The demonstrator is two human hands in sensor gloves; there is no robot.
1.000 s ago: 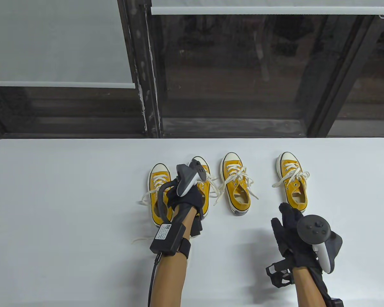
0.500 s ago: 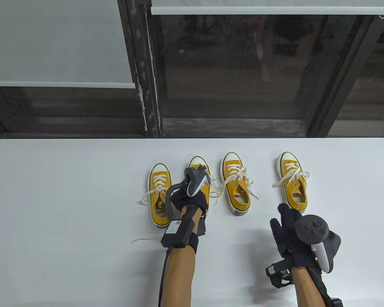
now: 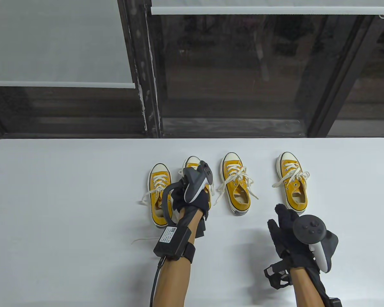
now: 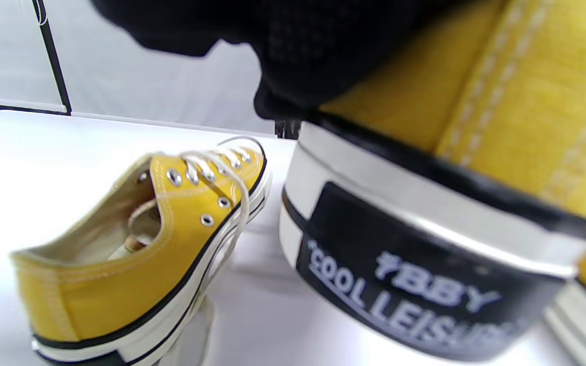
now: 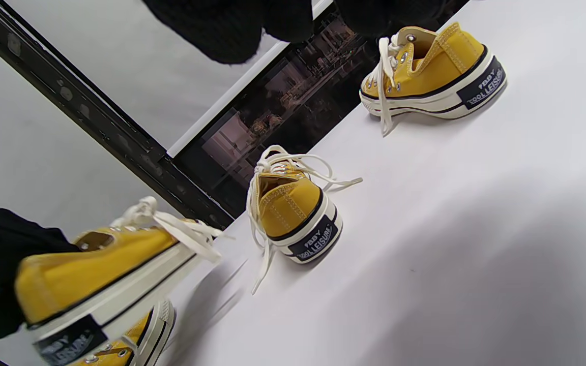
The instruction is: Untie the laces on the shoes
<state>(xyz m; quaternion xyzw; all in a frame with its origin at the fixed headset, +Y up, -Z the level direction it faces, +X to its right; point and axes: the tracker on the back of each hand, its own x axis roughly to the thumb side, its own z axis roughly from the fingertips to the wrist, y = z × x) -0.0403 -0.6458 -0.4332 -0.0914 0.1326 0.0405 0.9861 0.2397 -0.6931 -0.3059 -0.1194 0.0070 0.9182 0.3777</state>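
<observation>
While four yellow sneakers stand in a row on the white table (image 3: 51,192) in the table view, toes pointing away from the person, the left hand (image 3: 192,200) covers the heel end of the second shoe (image 3: 191,162) from the left. Beside it, the far-left shoe (image 3: 159,192) trails a loose lace across the tabletop. The third shoe (image 3: 235,184) and the far-right shoe (image 3: 292,180) both show laces splayed out to their sides. Near the far-right shoe's heel, the right hand (image 3: 284,228) hovers with its fingers spread and nothing in them.

From the left wrist view, the black-gloved fingers (image 4: 313,56) grip the yellow heel of the second shoe just above its black heel label (image 4: 415,290) — the sole looks tilted up off the table. The far-left shoe sits close by on the left.

From the right wrist view, the held shoe (image 5: 99,274) rides clear of the table with its laces (image 5: 171,223) bunched on top — whether they are knotted I cannot tell. Dark fingertips (image 5: 232,25) of the right hand hang at the top edge, apart from the shoes.
</observation>
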